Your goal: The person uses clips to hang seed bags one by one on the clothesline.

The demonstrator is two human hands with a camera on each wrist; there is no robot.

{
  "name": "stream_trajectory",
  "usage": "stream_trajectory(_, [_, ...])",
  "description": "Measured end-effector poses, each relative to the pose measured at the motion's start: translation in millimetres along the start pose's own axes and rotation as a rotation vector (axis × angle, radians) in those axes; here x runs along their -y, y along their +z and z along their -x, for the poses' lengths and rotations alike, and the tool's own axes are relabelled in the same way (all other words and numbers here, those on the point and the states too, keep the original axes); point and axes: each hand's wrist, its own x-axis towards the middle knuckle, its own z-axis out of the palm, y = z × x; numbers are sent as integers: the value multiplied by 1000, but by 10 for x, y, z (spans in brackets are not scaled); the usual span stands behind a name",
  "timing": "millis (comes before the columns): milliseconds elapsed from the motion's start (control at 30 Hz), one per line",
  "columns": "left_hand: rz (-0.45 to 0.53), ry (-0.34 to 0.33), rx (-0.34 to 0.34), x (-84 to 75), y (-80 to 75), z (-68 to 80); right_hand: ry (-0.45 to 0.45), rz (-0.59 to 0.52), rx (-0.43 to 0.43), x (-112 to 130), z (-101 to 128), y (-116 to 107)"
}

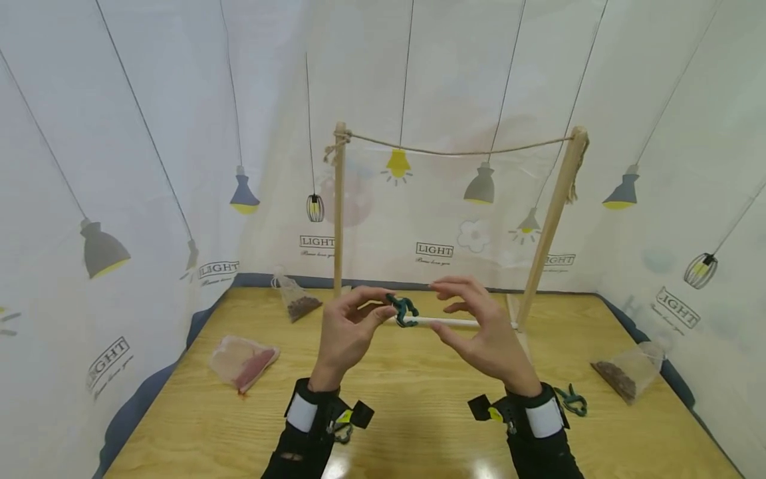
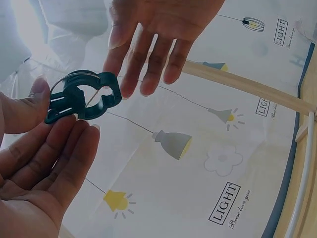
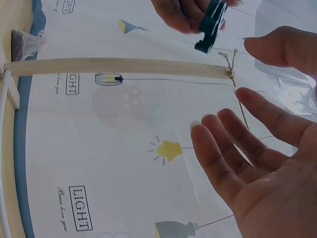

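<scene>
My left hand [image 1: 346, 332] pinches a dark green plastic spring clip [image 1: 405, 314] by its handle end between thumb and fingertips, above the table. In the left wrist view the clip [image 2: 110, 101] has rounded jaws with a gap inside and a thin wire spring over its back. Facing it from the right is my right hand [image 1: 492, 336], its fingers spread and loosely bent, holding nothing. In the right wrist view, space shows between the right fingers [image 3: 218, 158] and the clip [image 3: 213, 25].
Behind the hands stands a wooden frame [image 1: 339, 213] with a sagging rope [image 1: 455, 154] across its top and a white rod [image 1: 449, 322] low down. Mesh bags [image 1: 297, 301] [image 1: 628, 372] and a reddish pouch [image 1: 245, 364] lie on the table. Other green clips [image 1: 574, 402] [image 1: 343, 434] lie near the wrists.
</scene>
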Motion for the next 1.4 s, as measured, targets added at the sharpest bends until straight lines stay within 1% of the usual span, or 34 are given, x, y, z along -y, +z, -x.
stream_trajectory(200, [-3,0,-26,-16,-36,-7,41,88,-50,-100,40,-104])
stream_trajectory(333, [-18,9,-48,-11,-74,-18,75,116,-93,-192,97,-185])
stream_trajectory(433, [-21,19,-54,-1,-94,-22,103,143,-127,-276,153,-260])
stream_trajectory(533, [-21,20,-56,10,-102,-21,143,192,-146,-362,211,-359])
stream_trajectory(700, [-27,3,-58,21,-122,-14,211,267,-146,-548,300,-535])
stream_trajectory(800, [-30,-4,-64,24,-131,-18,266,283,-156,-661,363,-643])
stream_trajectory(933, [-30,-3,-77,17,-141,-38,373,290,-152,-787,444,-807])
stream_trajectory(1100, [-42,0,-98,2,-168,-69,537,314,-91,-989,557,-1024])
stream_trajectory(1167, [-46,-2,-102,0,-178,-75,584,338,-75,-1084,622,-1103])
stream_trajectory(1267, [-53,2,-105,1,-189,-84,621,376,-69,-1227,734,-1216])
stream_trajectory(1400, [-64,11,-112,2,-199,-101,641,412,-85,-1423,860,-1369])
